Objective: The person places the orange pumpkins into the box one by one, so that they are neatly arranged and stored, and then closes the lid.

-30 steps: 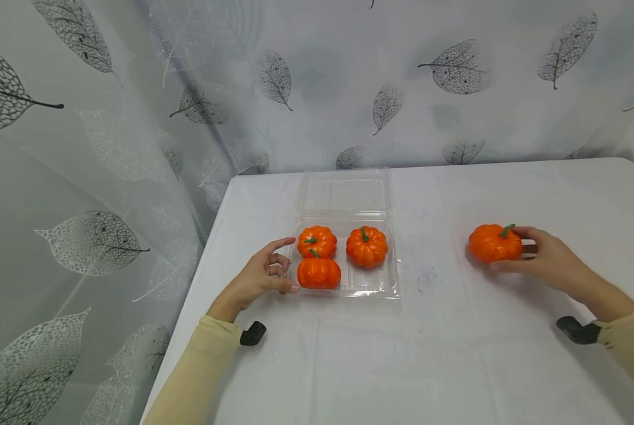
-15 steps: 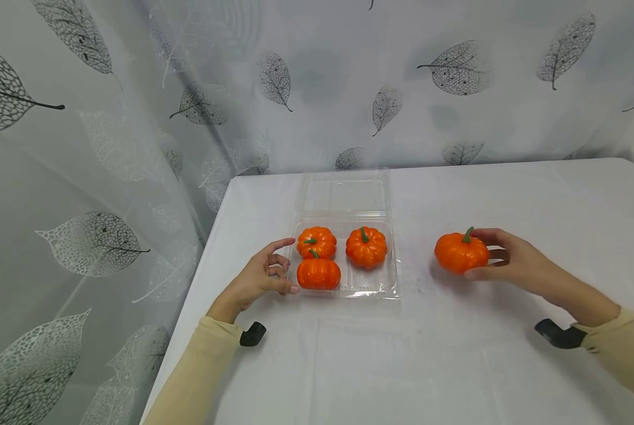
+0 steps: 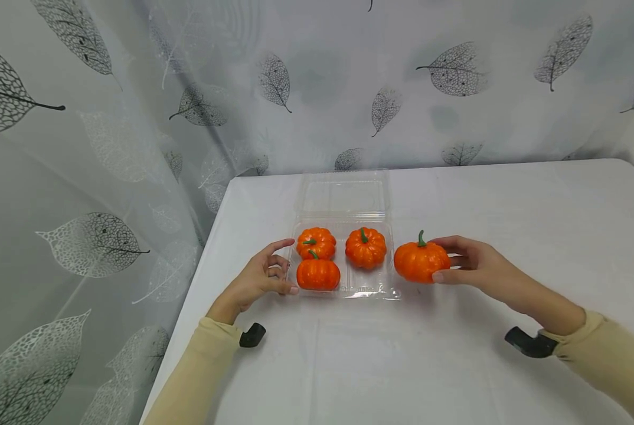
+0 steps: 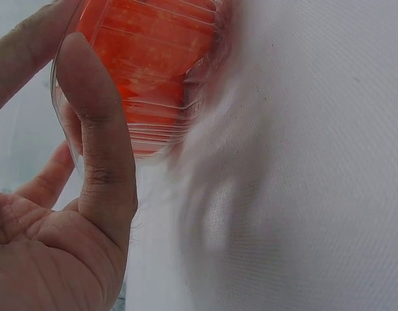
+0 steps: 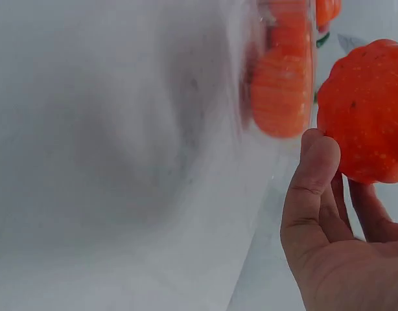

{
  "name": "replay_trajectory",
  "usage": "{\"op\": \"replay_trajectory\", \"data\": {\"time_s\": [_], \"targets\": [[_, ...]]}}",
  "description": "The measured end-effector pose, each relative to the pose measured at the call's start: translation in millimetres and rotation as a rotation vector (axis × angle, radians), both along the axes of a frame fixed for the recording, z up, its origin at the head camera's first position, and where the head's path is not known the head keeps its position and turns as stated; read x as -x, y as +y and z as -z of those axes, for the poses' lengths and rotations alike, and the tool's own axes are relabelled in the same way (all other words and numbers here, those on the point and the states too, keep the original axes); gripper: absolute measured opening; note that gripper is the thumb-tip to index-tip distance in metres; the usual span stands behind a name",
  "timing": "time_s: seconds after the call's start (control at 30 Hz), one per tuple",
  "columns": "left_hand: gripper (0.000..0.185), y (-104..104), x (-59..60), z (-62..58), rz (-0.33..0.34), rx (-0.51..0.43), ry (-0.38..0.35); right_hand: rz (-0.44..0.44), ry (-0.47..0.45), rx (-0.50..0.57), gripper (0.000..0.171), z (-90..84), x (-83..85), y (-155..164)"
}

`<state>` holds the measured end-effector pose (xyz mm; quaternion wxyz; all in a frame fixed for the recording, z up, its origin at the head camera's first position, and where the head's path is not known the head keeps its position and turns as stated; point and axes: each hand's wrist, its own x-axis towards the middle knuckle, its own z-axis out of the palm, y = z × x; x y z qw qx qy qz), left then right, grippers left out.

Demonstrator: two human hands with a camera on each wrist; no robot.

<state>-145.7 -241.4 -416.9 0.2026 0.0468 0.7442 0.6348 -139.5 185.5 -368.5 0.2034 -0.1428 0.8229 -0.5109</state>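
My right hand grips a small orange pumpkin with a green stem, just right of a clear plastic clamshell box. In the right wrist view the held pumpkin sits between thumb and fingers, raised beside the box wall. Inside the box lie a back-left pumpkin, a front-left pumpkin and a right pumpkin. My left hand holds the box's left side, its thumb near the front corner. In the left wrist view that thumb lies against the clear wall.
The box's transparent lid lies folded back toward the table's far edge. A white cloth covers the table. Leaf-patterned curtains hang behind it and along the left side.
My right hand has carried the pumpkin leftward across the table, up to the box's right edge. The left hand, the box and the pumpkins in it have stayed put.
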Motion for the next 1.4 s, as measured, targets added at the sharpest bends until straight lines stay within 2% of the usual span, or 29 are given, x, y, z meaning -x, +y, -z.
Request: {"op": "replay_trajectory", "data": {"time_s": [0.27, 0.63, 0.83, 0.97, 1.17, 1.4], "targets": [[0.094, -0.3, 0.1, 1.8, 0.002, -0.023, 0.003, -0.042, -0.031, 0.081, 0.054, -1.2, -1.1, -22.5], [0.094, 0.3, -0.5, 0.4, 0.0, -0.013, 0.006, -0.027, 0.003, 0.064, 0.052, -0.8, 2.1, -40.9], [0.094, 0.6, -0.3, 0.0, -0.005, -0.007, 0.005, -0.018, 0.122, 0.006, 0.053, 6.2, 2.7, -50.8], [0.094, 0.9, -0.3, 0.0, -0.004, -0.015, 0.0, -0.011, 0.185, -0.069, 0.056, 11.1, -0.6, -58.3], [0.094, 1.6, -0.8, -0.5, -0.002, -0.01, 0.0, -0.017, 0.338, -0.206, 0.062, 15.3, -6.0, -66.2], [0.095, 1.1, -0.5, -1.5, -0.009, -0.01, -0.005, -0.033, 0.453, -0.297, 0.062, 16.9, -7.7, -70.3]]}}
